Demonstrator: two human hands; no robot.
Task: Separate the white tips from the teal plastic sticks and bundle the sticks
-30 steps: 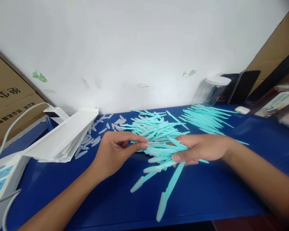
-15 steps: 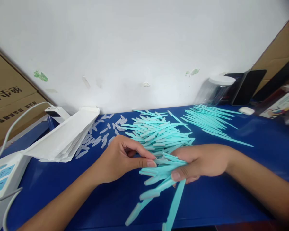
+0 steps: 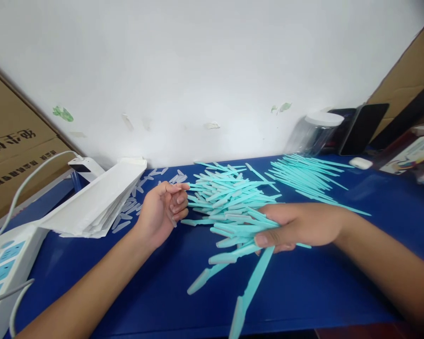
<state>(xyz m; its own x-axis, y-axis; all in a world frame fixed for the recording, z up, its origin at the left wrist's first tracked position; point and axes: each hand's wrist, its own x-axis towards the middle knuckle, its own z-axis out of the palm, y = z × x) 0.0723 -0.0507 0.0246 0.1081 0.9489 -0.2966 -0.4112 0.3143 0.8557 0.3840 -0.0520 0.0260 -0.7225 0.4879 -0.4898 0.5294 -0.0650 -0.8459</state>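
Observation:
My right hand point(image 3: 289, 230) grips a fanned bunch of teal eyebrow razors point(image 3: 229, 258), their blade ends pointing left and toward me. My left hand point(image 3: 166, 207) is apart from the bunch, with its fingers curled in. A small translucent blade cap point(image 3: 173, 221) shows below those fingers. Behind both hands lies a heap of teal eyebrow razors point(image 3: 226, 188). Loose translucent caps point(image 3: 125, 217) are scattered left of the heap, partly hidden by my left hand. A second, more aligned pile of razors point(image 3: 304, 176) lies at the back right.
White paper sleeves point(image 3: 95, 207) lie at the left, near a power strip point(image 3: 10, 273) with cables. At the back right stand a clear jar point(image 3: 314, 134) with a white lid and a dark phone point(image 3: 363, 129). A white earbud case point(image 3: 361, 163) sits nearby.
My left hand has drawn away from the razor bunch, moving left and back toward the scattered caps, and its fingers have curled in. My right hand keeps the bunch nearly in place.

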